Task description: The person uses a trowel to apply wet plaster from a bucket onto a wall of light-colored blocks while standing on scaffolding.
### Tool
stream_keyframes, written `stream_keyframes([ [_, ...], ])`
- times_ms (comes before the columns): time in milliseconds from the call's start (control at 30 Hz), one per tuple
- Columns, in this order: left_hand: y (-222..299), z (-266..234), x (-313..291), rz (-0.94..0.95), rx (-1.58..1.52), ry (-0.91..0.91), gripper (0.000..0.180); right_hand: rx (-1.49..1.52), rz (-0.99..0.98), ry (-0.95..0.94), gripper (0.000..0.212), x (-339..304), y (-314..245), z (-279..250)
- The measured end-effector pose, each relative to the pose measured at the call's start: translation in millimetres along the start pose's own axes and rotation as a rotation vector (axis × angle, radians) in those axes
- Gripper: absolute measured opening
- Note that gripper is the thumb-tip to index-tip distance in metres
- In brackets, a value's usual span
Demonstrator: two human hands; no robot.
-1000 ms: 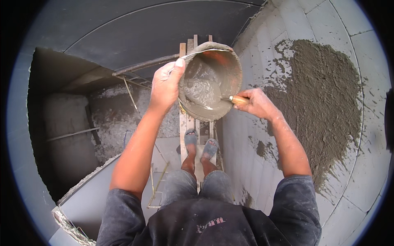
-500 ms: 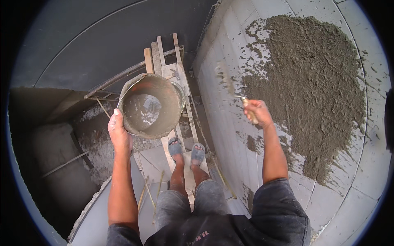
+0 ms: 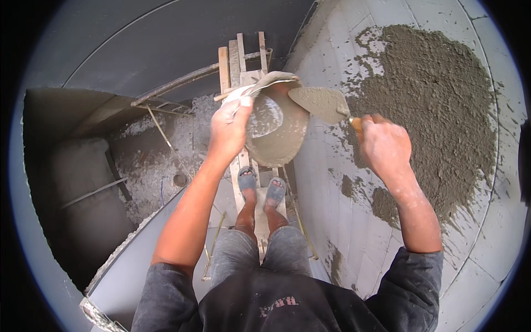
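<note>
Left side: I see a dark pit far below, with a grey rough floor.
Left hand: my left hand is pinching the near rim of the round grey metal pan of wet cement, fingers curled tight on the edge.
Pan: it hangs tilted in the middle, above the wooden plank ladder and my feet. I think it is heavy and slippery, so hold the rim hard.
Trowel: the flat pointed metal trowel with an orange handle is just right of the pan, with cement on top.
Right hand: my right hand is wrapped shut round the handle.
Right side: a grey block wall with a big patch of rough wet plaster.
</note>
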State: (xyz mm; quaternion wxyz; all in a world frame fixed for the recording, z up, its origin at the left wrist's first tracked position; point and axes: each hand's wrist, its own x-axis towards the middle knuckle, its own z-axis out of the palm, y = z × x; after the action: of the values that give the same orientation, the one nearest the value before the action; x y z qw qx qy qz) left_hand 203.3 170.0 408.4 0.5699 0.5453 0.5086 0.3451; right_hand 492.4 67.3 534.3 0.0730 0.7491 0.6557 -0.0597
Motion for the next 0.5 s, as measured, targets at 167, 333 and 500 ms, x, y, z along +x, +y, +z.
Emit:
stream_keyframes([
  [167,38,5,17,0.219,0.069,-0.138,0.046,-0.152,-0.281,-0.123,0.016,60,-17,49],
  [333,53,-12,17,0.225,0.011,-0.160,0.044,0.523,-0.238,-0.429,0.029,68,-9,100],
  [500,8,-81,8,0.007,-0.251,0.112,0.037,0.805,-0.265,-0.217,0.037,41,-64,124],
])
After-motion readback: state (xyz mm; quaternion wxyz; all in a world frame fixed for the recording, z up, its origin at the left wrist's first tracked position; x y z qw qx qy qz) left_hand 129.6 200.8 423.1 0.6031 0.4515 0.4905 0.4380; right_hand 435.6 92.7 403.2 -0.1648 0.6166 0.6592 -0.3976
